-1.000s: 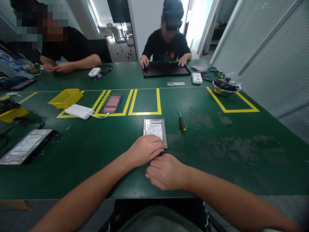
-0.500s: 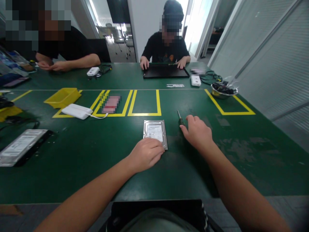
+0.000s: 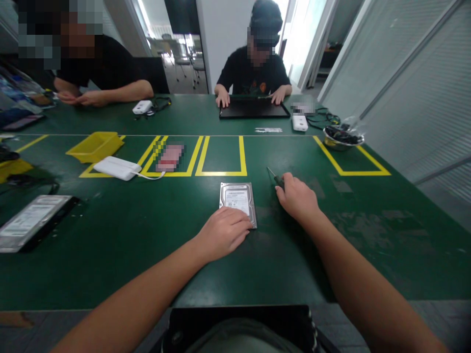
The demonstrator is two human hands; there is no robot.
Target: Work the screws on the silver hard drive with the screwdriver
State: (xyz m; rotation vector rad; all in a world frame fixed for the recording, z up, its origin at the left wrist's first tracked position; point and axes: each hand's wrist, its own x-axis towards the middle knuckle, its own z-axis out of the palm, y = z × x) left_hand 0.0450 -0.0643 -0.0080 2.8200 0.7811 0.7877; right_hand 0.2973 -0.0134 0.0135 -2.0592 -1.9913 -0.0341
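A silver hard drive (image 3: 237, 196) with a white label lies flat on the green table in front of me. My left hand (image 3: 226, 233) rests over its near edge, fingers bent together around that end, which they partly cover. To the right of the drive, my right hand (image 3: 298, 198) is closed on the dark handle of a screwdriver (image 3: 278, 180). The screwdriver's thin shaft points forward and to the left, apart from the drive. The palm hides the rear of the handle.
Another hard drive (image 3: 35, 223) lies at the left, beside small scattered bits. Ahead are a yellow bin (image 3: 96, 147), a white power bank (image 3: 117, 168) cabled to a phone (image 3: 170, 158), and a metal bowl (image 3: 343, 139) of dark parts. Two people sit opposite, one holding a black panel (image 3: 254, 109).
My right hand has shifted slightly left and turned, so the screwdriver now tilts more to the left. My left hand stays on the hard drive.
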